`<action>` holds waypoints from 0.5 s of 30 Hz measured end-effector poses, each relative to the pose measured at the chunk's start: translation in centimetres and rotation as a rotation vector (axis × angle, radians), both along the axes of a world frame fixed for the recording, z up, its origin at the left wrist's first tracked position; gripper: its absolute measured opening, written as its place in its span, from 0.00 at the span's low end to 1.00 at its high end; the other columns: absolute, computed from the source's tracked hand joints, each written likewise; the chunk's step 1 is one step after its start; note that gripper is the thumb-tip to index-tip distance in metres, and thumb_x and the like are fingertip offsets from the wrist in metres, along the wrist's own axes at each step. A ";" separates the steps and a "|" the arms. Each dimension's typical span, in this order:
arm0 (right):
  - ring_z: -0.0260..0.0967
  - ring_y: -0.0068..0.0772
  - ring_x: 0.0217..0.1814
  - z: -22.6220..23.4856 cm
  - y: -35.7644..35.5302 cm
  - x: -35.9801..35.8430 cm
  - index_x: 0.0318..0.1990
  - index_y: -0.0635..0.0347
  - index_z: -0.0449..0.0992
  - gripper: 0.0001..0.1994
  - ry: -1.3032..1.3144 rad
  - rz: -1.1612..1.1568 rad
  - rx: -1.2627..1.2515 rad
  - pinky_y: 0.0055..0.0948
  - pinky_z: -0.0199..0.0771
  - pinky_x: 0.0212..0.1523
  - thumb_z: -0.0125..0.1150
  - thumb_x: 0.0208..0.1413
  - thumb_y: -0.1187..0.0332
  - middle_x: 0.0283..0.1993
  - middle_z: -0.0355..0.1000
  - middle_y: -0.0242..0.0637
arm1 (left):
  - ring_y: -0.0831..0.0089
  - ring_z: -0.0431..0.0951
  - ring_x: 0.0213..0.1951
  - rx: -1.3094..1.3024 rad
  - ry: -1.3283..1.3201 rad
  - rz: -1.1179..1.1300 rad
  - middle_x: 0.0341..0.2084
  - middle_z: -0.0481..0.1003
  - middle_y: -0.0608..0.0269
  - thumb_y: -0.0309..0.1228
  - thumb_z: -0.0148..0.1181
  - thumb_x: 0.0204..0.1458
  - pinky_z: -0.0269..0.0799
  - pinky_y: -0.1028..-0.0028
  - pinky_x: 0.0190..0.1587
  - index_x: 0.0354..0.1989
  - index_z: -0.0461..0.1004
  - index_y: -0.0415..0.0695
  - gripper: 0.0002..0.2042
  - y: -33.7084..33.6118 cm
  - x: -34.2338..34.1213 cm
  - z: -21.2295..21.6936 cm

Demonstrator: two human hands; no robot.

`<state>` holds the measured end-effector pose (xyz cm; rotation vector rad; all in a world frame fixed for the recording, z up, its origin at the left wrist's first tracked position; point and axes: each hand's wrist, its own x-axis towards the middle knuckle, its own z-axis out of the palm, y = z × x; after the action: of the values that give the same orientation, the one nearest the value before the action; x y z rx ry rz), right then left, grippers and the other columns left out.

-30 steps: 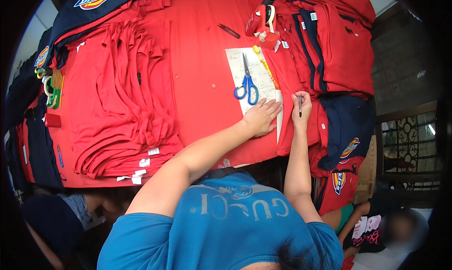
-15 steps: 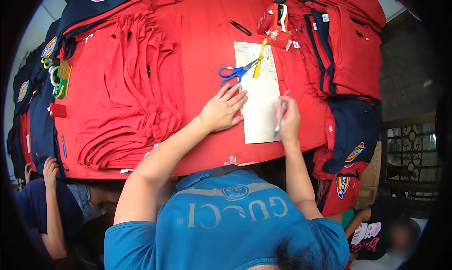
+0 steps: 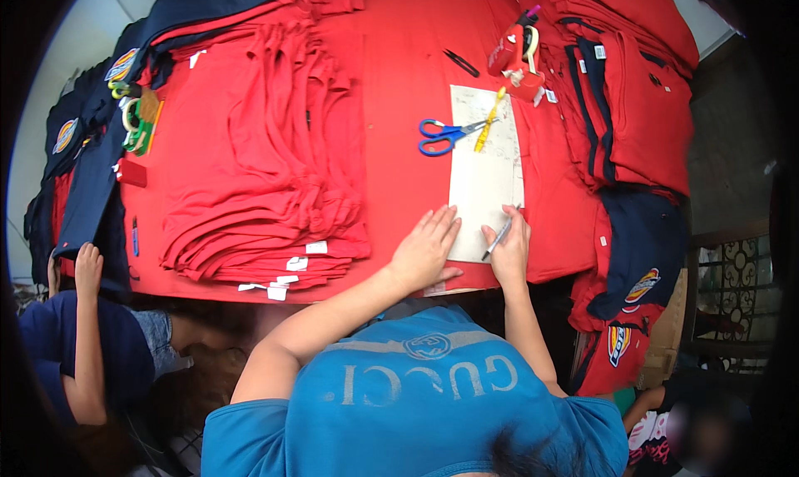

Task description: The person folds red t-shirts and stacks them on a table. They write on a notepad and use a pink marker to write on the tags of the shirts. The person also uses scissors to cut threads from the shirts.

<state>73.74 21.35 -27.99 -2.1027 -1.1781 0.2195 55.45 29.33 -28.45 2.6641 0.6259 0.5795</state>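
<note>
My left hand [image 3: 427,248] lies flat with its fingers spread, over the lower left edge of a long cream paper sheet [image 3: 481,173]. In my right hand [image 3: 513,248] is a slim grey and dark pen [image 3: 497,239], slanted over the lower right part of the sheet. Handwriting covers the sheet's upper part; its lower part looks blank. Blue-handled scissors [image 3: 445,136] rest across the upper left edge, blades slightly apart. A yellow tool [image 3: 491,121] like a slim cutter lies on the writing, touching the blades.
Red garments [image 3: 258,161] are piled to the left on the red-covered table [image 3: 404,144]. Folded red and navy garments [image 3: 645,119] stack up at the right. Black thread snips [image 3: 461,62] and a red holder [image 3: 524,52] with tape lie beyond the sheet. Another person's hand [image 3: 88,269] touches navy cloth at the far left.
My left hand has slid from beside the scissors' handles down toward the near end of the sheet. My right hand, with the pen, has also come nearer that end. The whole view has shifted.
</note>
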 end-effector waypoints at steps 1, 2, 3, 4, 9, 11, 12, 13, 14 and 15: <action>0.61 0.55 0.62 0.7 -0.4 -0.6 0.56 0.65 0.66 0.28 0.074 -0.015 -0.014 0.44 0.61 0.61 0.69 0.47 0.71 0.56 0.67 0.53 | 0.50 0.61 0.64 0.014 0.027 0.009 0.61 0.61 0.41 0.48 0.67 0.44 0.58 0.58 0.65 0.61 0.62 0.33 0.40 -0.4 -0.4 0.3; 0.62 0.54 0.61 1.1 -0.9 -1.3 0.57 0.65 0.65 0.27 0.147 -0.028 -0.029 0.43 0.62 0.60 0.69 0.48 0.72 0.56 0.68 0.53 | 0.50 0.61 0.64 0.029 0.055 0.019 0.61 0.61 0.41 0.49 0.68 0.43 0.58 0.59 0.66 0.61 0.61 0.33 0.42 -0.8 -1.0 0.5; 0.63 0.53 0.61 0.9 -1.3 -1.8 0.56 0.65 0.65 0.27 0.207 -0.014 0.001 0.42 0.63 0.60 0.68 0.49 0.72 0.56 0.68 0.54 | 0.50 0.61 0.64 0.030 0.089 0.036 0.61 0.61 0.41 0.49 0.68 0.43 0.59 0.60 0.65 0.61 0.61 0.33 0.42 -1.0 -1.8 0.7; 0.64 0.52 0.60 0.6 -1.7 -2.4 0.56 0.65 0.65 0.26 0.267 -0.003 0.028 0.40 0.64 0.59 0.67 0.50 0.73 0.57 0.67 0.54 | 0.50 0.62 0.64 0.028 0.122 0.050 0.61 0.61 0.41 0.49 0.68 0.42 0.59 0.60 0.65 0.61 0.62 0.33 0.42 -1.4 -2.6 0.9; 0.65 0.46 0.63 -0.4 -2.4 -5.5 0.57 0.68 0.63 0.22 0.298 0.147 0.278 0.38 0.65 0.60 0.62 0.56 0.75 0.59 0.66 0.56 | 0.52 0.67 0.61 0.010 0.076 0.138 0.57 0.67 0.42 0.44 0.64 0.48 0.69 0.63 0.59 0.59 0.65 0.35 0.33 -2.7 -5.2 0.5; 0.65 0.44 0.64 0.2 -1.7 -6.3 0.58 0.69 0.61 0.19 0.418 0.158 0.429 0.36 0.65 0.61 0.54 0.62 0.72 0.59 0.66 0.55 | 0.51 0.73 0.54 -0.047 0.012 0.176 0.52 0.71 0.42 0.38 0.61 0.52 0.73 0.61 0.52 0.59 0.64 0.36 0.28 -2.4 -5.8 0.2; 0.65 0.43 0.64 1.0 -1.4 -6.3 0.59 0.69 0.61 0.18 0.498 0.161 0.493 0.35 0.65 0.60 0.52 0.64 0.72 0.59 0.66 0.55 | 0.50 0.75 0.51 -0.076 -0.020 0.194 0.50 0.72 0.42 0.35 0.59 0.54 0.76 0.59 0.48 0.59 0.64 0.37 0.26 -2.2 -6.1 0.2; 0.65 0.43 0.64 1.6 -1.2 -6.5 0.59 0.69 0.60 0.18 0.576 0.157 0.551 0.35 0.65 0.60 0.50 0.65 0.71 0.59 0.65 0.54 | 0.49 0.76 0.47 -0.119 -0.035 0.220 0.47 0.73 0.42 0.32 0.57 0.54 0.76 0.58 0.45 0.60 0.63 0.37 0.25 -2.0 -6.5 0.4; 0.67 0.42 0.61 1.8 -0.8 -6.8 0.59 0.70 0.60 0.17 0.499 0.161 0.561 0.35 0.65 0.60 0.45 0.68 0.68 0.61 0.61 0.49 | 0.48 0.77 0.43 -0.166 -0.047 0.245 0.44 0.74 0.42 0.29 0.55 0.55 0.77 0.57 0.42 0.61 0.62 0.38 0.24 -1.9 -7.0 0.9; 0.68 0.41 0.60 2.2 -0.6 -6.7 0.58 0.69 0.61 0.17 0.472 0.221 0.505 0.35 0.66 0.60 0.45 0.67 0.68 0.59 0.63 0.48 | 0.46 0.78 0.40 -0.213 -0.058 0.270 0.42 0.74 0.42 0.26 0.52 0.55 0.77 0.55 0.39 0.61 0.61 0.39 0.24 -1.8 -7.5 1.4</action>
<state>67.07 20.74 -25.76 -1.3850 -1.0388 0.4416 47.97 27.55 -27.07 2.3733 0.9814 0.6216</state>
